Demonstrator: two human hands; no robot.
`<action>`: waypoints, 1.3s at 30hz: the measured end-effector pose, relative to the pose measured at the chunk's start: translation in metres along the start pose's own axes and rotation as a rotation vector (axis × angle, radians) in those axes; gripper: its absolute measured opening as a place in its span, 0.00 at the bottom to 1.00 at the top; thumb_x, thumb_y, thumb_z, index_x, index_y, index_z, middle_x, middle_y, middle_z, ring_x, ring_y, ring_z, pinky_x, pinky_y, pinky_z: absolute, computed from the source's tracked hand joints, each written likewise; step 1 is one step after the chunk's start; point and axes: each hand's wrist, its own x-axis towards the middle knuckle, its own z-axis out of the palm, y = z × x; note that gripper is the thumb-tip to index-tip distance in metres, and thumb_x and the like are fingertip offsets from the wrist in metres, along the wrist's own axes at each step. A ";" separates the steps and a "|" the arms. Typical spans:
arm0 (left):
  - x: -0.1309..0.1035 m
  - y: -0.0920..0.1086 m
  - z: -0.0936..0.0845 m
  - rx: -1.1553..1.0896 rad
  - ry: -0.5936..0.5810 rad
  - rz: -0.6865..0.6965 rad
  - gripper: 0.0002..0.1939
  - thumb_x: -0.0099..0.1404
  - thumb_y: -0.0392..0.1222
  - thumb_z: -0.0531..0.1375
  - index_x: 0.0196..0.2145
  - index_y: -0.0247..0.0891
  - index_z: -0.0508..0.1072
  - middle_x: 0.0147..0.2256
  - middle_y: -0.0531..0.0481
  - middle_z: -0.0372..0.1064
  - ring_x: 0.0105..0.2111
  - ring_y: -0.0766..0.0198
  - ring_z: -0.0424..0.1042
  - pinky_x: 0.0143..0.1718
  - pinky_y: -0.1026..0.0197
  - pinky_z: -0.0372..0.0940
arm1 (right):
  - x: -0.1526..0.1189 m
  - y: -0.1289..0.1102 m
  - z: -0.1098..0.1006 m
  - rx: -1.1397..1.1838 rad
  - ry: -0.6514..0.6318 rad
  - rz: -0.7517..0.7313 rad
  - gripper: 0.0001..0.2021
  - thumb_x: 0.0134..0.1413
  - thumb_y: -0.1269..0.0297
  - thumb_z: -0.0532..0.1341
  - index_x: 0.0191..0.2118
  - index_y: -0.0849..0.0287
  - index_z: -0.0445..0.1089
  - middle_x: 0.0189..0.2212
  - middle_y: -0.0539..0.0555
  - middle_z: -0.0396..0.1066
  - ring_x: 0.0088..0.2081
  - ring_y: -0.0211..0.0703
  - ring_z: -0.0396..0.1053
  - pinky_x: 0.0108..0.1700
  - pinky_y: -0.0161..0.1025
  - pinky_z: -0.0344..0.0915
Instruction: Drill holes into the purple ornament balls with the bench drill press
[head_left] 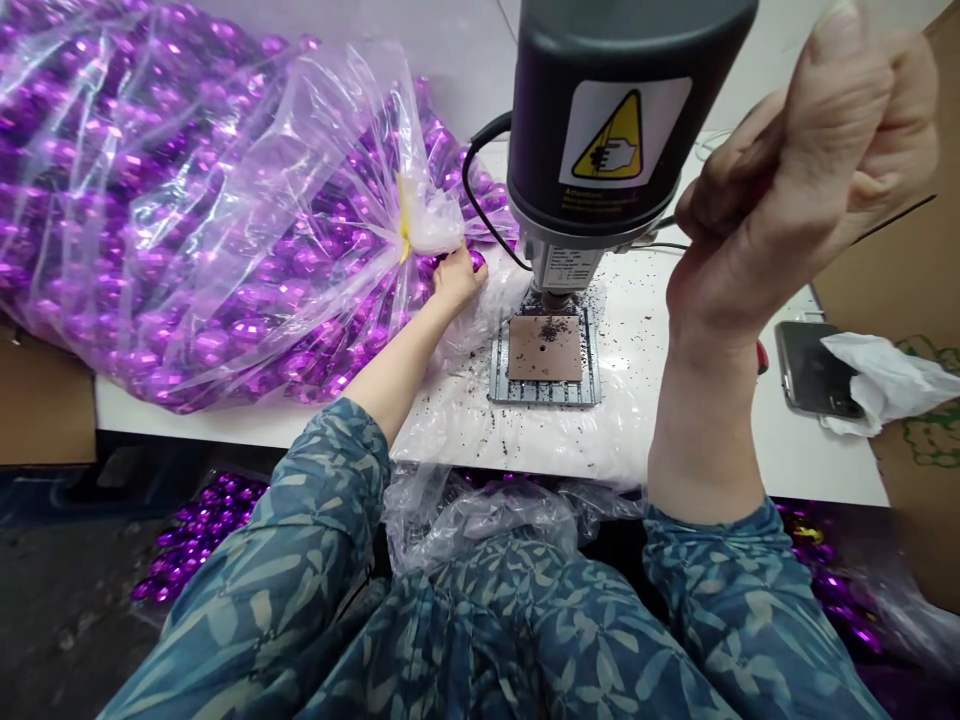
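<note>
My left hand (456, 278) reaches to the far side of the table, its fingers closed around a shiny purple ball (478, 260) beside the knot of a large clear plastic bag (247, 240) full of such balls. My right hand (810, 170) is raised to the right of a small bench drill press (600, 130), wrapped in a fist around its lever, which the fingers mostly hide. Under the drill chuck, a brown square plate (544, 355) with a small hole lies on the grooved metal base (544, 393). Dark shavings are scattered over both.
A black phone (810, 365) and a crumpled white tissue (892, 375) lie at the right beside a cardboard box (892, 270). A black cable (469, 175) loops left of the drill press. Clear plastic (480, 515) hangs over the table's front edge. More purple balls (202, 530) are below at left.
</note>
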 end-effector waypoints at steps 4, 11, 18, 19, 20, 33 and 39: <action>-0.018 0.000 -0.019 -0.431 -0.126 0.057 0.23 0.60 0.34 0.70 0.54 0.36 0.77 0.50 0.40 0.79 0.51 0.48 0.80 0.59 0.49 0.72 | 0.000 0.003 -0.001 0.007 0.021 0.010 0.22 0.45 0.50 0.69 0.23 0.55 0.55 0.14 0.40 0.50 0.14 0.27 0.47 0.20 0.36 0.36; -0.093 0.000 -0.053 -1.227 -0.409 -0.114 0.16 0.62 0.39 0.74 0.45 0.39 0.75 0.46 0.43 0.79 0.46 0.57 0.81 0.47 0.52 0.81 | 0.000 0.006 -0.002 0.011 0.025 -0.011 0.23 0.47 0.49 0.69 0.24 0.54 0.54 0.14 0.40 0.49 0.15 0.27 0.47 0.21 0.36 0.36; -0.131 -0.010 -0.001 -1.182 -0.478 -0.015 0.29 0.54 0.46 0.79 0.50 0.39 0.76 0.49 0.43 0.82 0.48 0.55 0.81 0.49 0.51 0.78 | 0.000 0.009 -0.003 0.020 0.026 -0.015 0.24 0.47 0.48 0.69 0.25 0.55 0.54 0.14 0.39 0.48 0.14 0.25 0.46 0.20 0.35 0.35; -0.132 -0.012 0.006 -1.173 -0.453 0.024 0.31 0.52 0.49 0.80 0.50 0.40 0.75 0.49 0.43 0.82 0.49 0.54 0.81 0.51 0.51 0.77 | 0.000 0.010 -0.003 0.016 0.025 -0.015 0.24 0.47 0.47 0.68 0.25 0.55 0.54 0.14 0.39 0.48 0.14 0.25 0.46 0.20 0.35 0.36; -0.131 -0.013 0.012 -1.167 -0.432 0.055 0.33 0.51 0.51 0.81 0.50 0.40 0.75 0.49 0.44 0.82 0.50 0.54 0.81 0.52 0.50 0.76 | 0.000 0.011 -0.003 0.013 0.023 -0.016 0.24 0.46 0.46 0.68 0.24 0.56 0.54 0.13 0.39 0.48 0.14 0.24 0.46 0.20 0.34 0.36; -0.126 -0.003 0.037 -0.942 -0.293 0.236 0.27 0.57 0.42 0.77 0.51 0.41 0.72 0.48 0.46 0.80 0.45 0.57 0.79 0.49 0.53 0.75 | -0.004 0.011 -0.005 -0.004 0.008 -0.031 0.22 0.51 0.47 0.66 0.25 0.56 0.56 0.15 0.40 0.50 0.15 0.24 0.47 0.22 0.34 0.39; -0.128 -0.002 0.032 -0.892 -0.311 0.330 0.28 0.56 0.42 0.76 0.52 0.42 0.72 0.52 0.45 0.79 0.46 0.56 0.79 0.48 0.53 0.75 | -0.007 0.010 -0.007 -0.025 -0.021 -0.047 0.20 0.56 0.49 0.65 0.26 0.57 0.58 0.15 0.40 0.50 0.17 0.22 0.48 0.24 0.32 0.43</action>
